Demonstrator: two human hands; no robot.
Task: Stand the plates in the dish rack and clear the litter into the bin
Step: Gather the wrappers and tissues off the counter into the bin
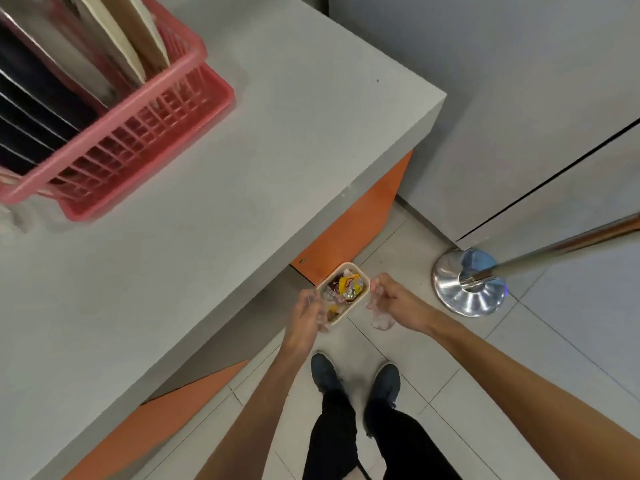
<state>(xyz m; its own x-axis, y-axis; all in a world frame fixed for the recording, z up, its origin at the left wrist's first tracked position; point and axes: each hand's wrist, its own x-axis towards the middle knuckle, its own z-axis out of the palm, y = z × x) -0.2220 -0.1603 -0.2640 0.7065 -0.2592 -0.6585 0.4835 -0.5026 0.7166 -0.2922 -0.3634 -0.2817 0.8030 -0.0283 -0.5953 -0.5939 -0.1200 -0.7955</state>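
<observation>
Standing in the pink dish rack [138, 140], far left on the surface [242, 202], are the plates [131, 39]. Both arms reach down to the floor bin [350, 264]. The left hand [306, 317] and right hand [391, 296] each pinch clear plastic litter [380, 320], which looks light, crinkly and slippery, so it is probably best held bunched.

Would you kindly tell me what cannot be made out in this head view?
Pink plastic dish rack: cut off by the left edge and blurred, so its plates cannot be counted.
Small beige bin: litter too small to identify; left hand hides one corner.
Clear scrap in right hand: blurred.
</observation>
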